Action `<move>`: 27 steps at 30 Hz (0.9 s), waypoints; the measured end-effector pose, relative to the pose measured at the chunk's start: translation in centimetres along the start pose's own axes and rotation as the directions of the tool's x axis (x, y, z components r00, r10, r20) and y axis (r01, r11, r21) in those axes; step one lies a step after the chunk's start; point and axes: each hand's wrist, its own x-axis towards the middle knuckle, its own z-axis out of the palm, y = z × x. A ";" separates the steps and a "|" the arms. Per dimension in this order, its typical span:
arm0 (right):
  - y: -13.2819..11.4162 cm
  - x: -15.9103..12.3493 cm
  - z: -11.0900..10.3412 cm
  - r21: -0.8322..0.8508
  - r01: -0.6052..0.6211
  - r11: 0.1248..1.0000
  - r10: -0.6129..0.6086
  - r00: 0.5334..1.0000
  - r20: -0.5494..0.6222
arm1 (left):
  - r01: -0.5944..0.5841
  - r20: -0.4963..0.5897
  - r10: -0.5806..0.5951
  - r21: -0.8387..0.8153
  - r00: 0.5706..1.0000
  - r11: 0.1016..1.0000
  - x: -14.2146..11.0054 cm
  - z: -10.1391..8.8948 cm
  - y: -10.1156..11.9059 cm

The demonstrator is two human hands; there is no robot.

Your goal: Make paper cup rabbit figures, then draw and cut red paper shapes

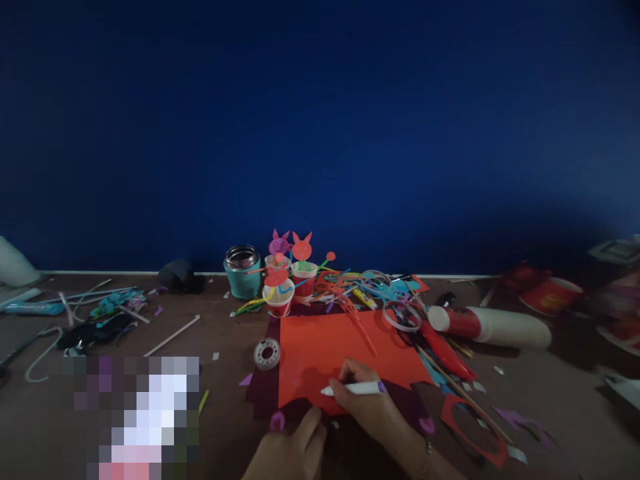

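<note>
My right hand (363, 403) is closed around a white marker (363, 388) with a purple end. The marker's tip points left, over a sheet of orange-red paper (320, 347). My left hand (293, 443) is at the lower edge of this sheet, its fingers bent and drawn together on the edge. The sheet lies on darker purple paper (265, 390). A roll of tape (267, 354) sits by the sheet's left side. Small purple paper curls (277, 421) lie close to both hands.
Paper cups (279, 298) with paper animal heads stand behind the sheet, beside a teal flask (243, 273). Pipe cleaners and scraps (370, 287) are heaped at the back. A white bottle (510, 327), red scissors handles (447, 350) and a cut paper frame (473, 430) lie right.
</note>
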 end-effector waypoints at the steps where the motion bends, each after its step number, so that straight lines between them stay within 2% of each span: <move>1: -0.2 0.0 -0.1 -0.009 0.004 1.000 -0.004 1.000 0.009 | 0.002 0.012 -0.002 -0.001 1.000 1.000 0.0 0.0 0.0; 7: -0.9 -0.1 -0.2 -0.021 -0.007 1.000 0.007 1.000 0.016 | 0.003 0.018 -0.003 -0.002 1.000 1.000 -0.1 -0.1 0.0; 17: 0.8 0.3 0.1 0.108 -0.105 0.989 0.102 0.994 0.035 | 0.004 -0.023 -0.004 -0.012 1.000 1.000 -0.2 0.0 0.0; 27: 0.3 0.1 -0.1 0.025 -0.025 0.999 0.026 1.000 -0.016 | -0.014 -0.016 0.014 0.000 1.000 1.000 -0.3 0.3 -0.1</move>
